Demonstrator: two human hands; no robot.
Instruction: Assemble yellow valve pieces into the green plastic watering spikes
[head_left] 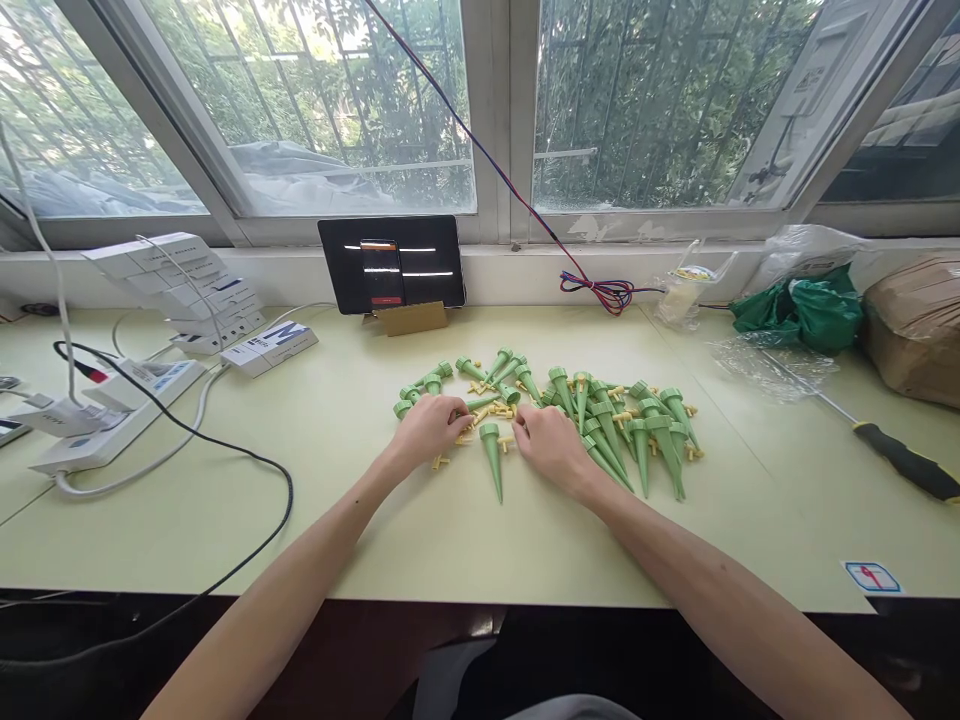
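Fingers [455, 410] curl inward on both your left hand [425, 437] and right hand [555, 450]; cannot tell whether they grip anything. One green spike [491, 462] lies between them on the worktop [405, 560] (yellow fittings [439, 462] scattered close by). Pinch small fittings lightly, your right wrist clear of the spike cluster [662, 435].

Desk sticker [872, 577], box txt [274, 341], both illeg.

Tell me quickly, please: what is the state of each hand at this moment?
Left hand: curled, close to the yellow pieces; whether it holds one cannot be told.
Right hand: curled, beside the green spikes; its grip cannot be told.
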